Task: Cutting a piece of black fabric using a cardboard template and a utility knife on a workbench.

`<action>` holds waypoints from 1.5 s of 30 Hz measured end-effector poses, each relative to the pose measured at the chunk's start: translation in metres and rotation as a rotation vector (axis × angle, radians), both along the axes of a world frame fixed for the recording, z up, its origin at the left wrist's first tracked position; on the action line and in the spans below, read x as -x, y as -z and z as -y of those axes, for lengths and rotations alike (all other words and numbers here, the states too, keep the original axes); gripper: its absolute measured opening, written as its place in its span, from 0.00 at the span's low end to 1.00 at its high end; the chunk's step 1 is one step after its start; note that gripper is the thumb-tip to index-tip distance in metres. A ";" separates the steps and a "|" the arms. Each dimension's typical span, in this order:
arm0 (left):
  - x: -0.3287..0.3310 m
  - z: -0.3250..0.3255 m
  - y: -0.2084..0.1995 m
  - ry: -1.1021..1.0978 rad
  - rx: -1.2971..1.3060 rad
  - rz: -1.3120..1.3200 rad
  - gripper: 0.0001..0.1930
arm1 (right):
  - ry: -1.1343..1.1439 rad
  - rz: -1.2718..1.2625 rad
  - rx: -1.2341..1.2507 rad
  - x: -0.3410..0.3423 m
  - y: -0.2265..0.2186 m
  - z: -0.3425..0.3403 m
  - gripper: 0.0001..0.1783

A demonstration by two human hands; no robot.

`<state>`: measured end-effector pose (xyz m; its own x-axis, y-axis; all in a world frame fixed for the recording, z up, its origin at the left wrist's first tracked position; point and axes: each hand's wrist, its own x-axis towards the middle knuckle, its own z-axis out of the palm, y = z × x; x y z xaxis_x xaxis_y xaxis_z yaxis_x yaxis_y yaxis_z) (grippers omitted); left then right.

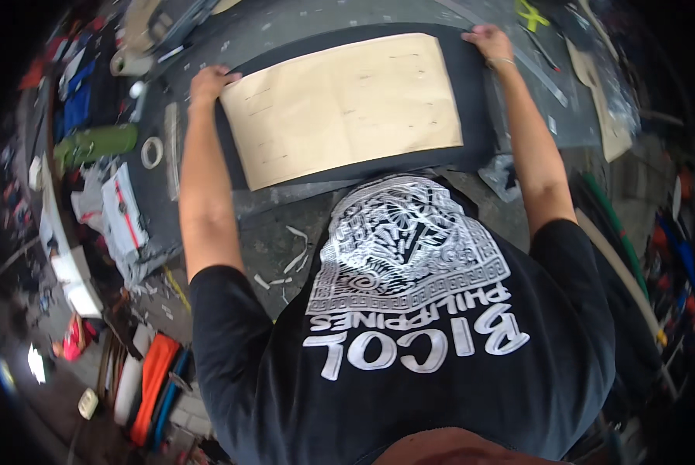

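A cream paper pattern (pixel 347 108) with small pencil-like marks lies on a larger black fabric sheet (pixel 477 101), which shows along its far, right and near sides. At the pattern's far left corner, my left hand (pixel 208 84) is closed, its thumb and fingers pinching the edge of the black fabric. My right hand (pixel 488 45) grips the fabric's far right corner, apart from the pattern. Both arms reach forward over the dark worktable (pixel 285 46). The fingertips under the fabric are hidden.
Yellow-handled scissors (pixel 532 15), a long ruler (pixel 541 77) and a brown paper piece (pixel 599 101) lie to the right. A tape roll (pixel 152 153) and a green cylinder (pixel 95 146) are at left. White scraps (pixel 293 260) litter the floor; fabric rolls (pixel 152 387) stand lower left.
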<state>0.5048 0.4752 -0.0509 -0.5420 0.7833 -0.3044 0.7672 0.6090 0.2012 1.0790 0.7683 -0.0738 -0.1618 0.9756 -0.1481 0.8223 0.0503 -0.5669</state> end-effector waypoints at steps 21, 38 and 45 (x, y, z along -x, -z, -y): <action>0.016 -0.014 0.007 -0.041 0.030 0.086 0.28 | 0.078 0.045 -0.056 0.004 -0.013 0.008 0.21; -0.194 0.026 -0.029 0.248 -0.711 -0.365 0.22 | 0.188 -0.044 -0.031 -0.001 -0.021 0.013 0.19; -0.251 0.058 0.023 0.301 -0.377 -0.226 0.29 | 0.125 -0.023 0.062 0.026 -0.022 0.017 0.19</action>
